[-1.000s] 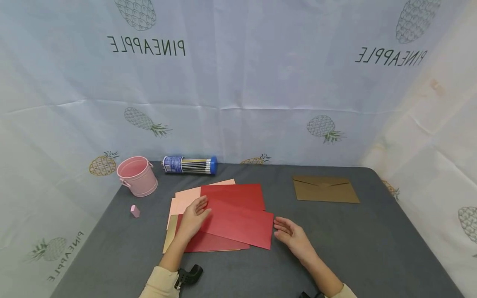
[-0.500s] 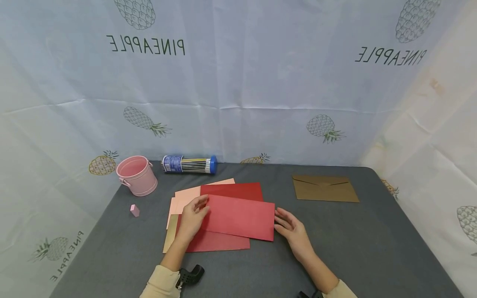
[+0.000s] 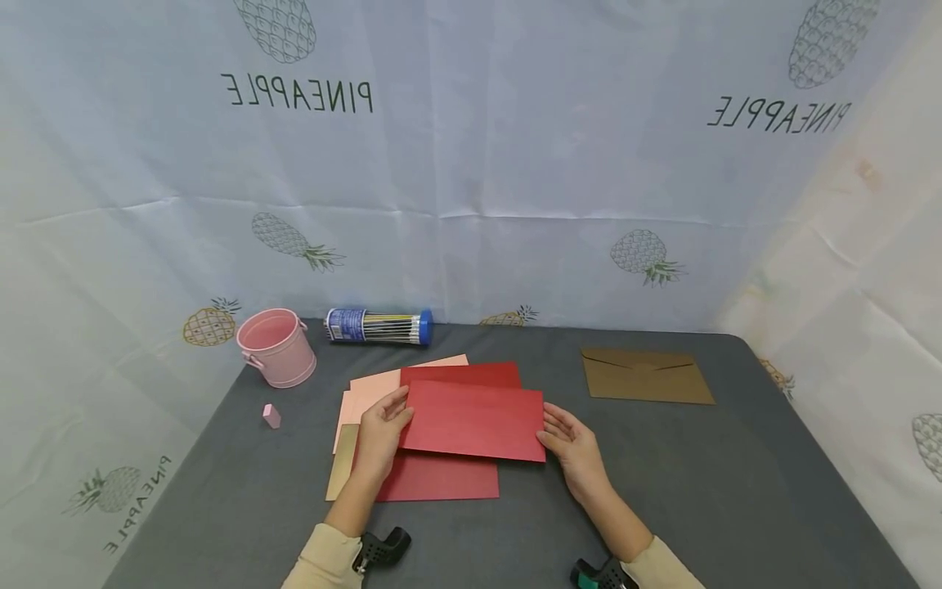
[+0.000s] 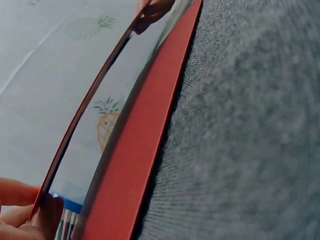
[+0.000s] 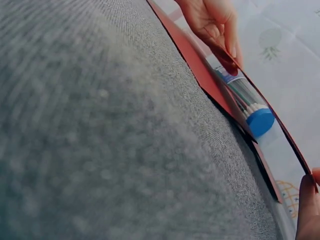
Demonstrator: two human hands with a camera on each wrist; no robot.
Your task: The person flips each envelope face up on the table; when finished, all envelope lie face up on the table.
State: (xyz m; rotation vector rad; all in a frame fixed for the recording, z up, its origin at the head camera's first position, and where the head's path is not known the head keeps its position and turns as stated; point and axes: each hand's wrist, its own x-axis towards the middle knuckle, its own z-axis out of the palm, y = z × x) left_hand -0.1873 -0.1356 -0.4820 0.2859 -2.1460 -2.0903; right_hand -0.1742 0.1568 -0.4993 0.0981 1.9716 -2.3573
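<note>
My two hands hold a red sheet (image 3: 474,419) raised above the table (image 3: 699,499). The left hand (image 3: 379,435) pinches one short edge between thumb and fingers; the right hand (image 3: 577,451) pinches the opposite edge likewise. Both wrist views show a gap between it and the red paper lying below. Whether it is an envelope or plain card, I cannot tell. A darker red sheet (image 3: 459,375) lies behind it, a dull red sheet (image 3: 445,480) in front, and a gold sheet (image 3: 340,464) and pink sheets (image 3: 368,397) to the left.

Handling, in my judgement: equal, light pressure at both ends suits so thin a piece; the hands should rise and travel together. Pushing them inward would likely bow the sheet, and a tight grip could crease its edges. Clearance above the loose papers should prevent dragging them.

Lettering: the cloth (image 3: 515,131) behind bears "PINEAPPLE" in mirror writing, twice across the back and once at lower left. The tube of pencils (image 3: 392,327) has a blue label too small to read. I make out no writing on the red sheet or on the brown envelope (image 3: 649,377) at far right.
</note>
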